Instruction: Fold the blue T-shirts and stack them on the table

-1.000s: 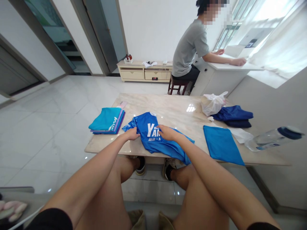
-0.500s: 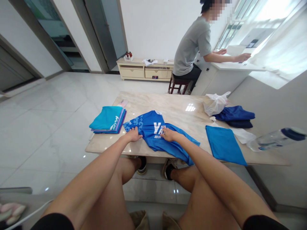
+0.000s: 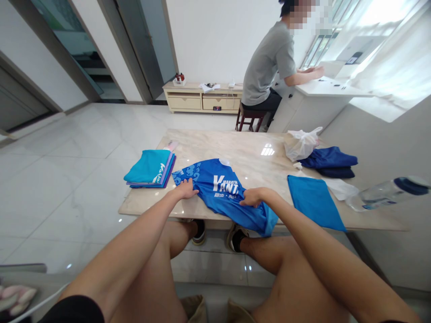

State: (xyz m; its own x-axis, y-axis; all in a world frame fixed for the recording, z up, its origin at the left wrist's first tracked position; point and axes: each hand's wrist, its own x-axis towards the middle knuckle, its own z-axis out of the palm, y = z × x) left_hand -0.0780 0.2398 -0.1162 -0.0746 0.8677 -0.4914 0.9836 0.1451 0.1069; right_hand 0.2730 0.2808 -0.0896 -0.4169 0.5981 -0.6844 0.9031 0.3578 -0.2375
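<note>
From my end, through the head camera, I have a blue shirt lying printed side up across the near part of the marble-patterned table, its lower end bunched and hanging past the front edge. The left hand rests on the patterned sleeve, knuckles bent, fingers slightly apart on top and the thumb held off to the side; whether it pinches cloth, I cannot tell. The right hand is on the shirt just beyond the white lettering, index finger reaching out over the cloth and the others curled under; I cannot see whether fabric is caught between them. What worries me most is that overhanging end: its weight could drag the shirt toward the person's knees if both hands came off, since the smooth tabletop probably gives little grip. A hard pull on the right against a loose left would likely skew the sleeve and crease the print. The folded stack sits near the left hand, so a wide leftward sweep could knock it askew. On the other side, the right forearm passes near the folded blue cloth, and an elbow swung outward might shove it off the edge.
</note>
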